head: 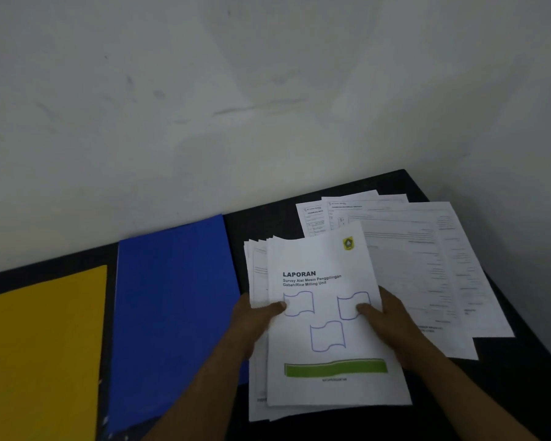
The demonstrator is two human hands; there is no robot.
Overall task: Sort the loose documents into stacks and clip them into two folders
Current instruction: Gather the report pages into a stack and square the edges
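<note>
Pinching the LAPORAN stack (328, 338) by both side edges with left grip (255, 318) and right grip (387, 316), thumbs on the cover, at the near part of the bench (509, 383). Left of it, blue folder (172, 313) and yellow folder (42, 345) lying flat (seemingly shut, nothing clipped). Farther, loose documents (427, 265) fanned, unsorted. Probably early: sorting unfinished, both clippings left.

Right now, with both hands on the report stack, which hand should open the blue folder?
Left. The left hand grips the report stack at its left edge, beside the blue folder. The right hand holds the opposite edge, by the loose sheets, and would likely have to cross the stack.
</note>
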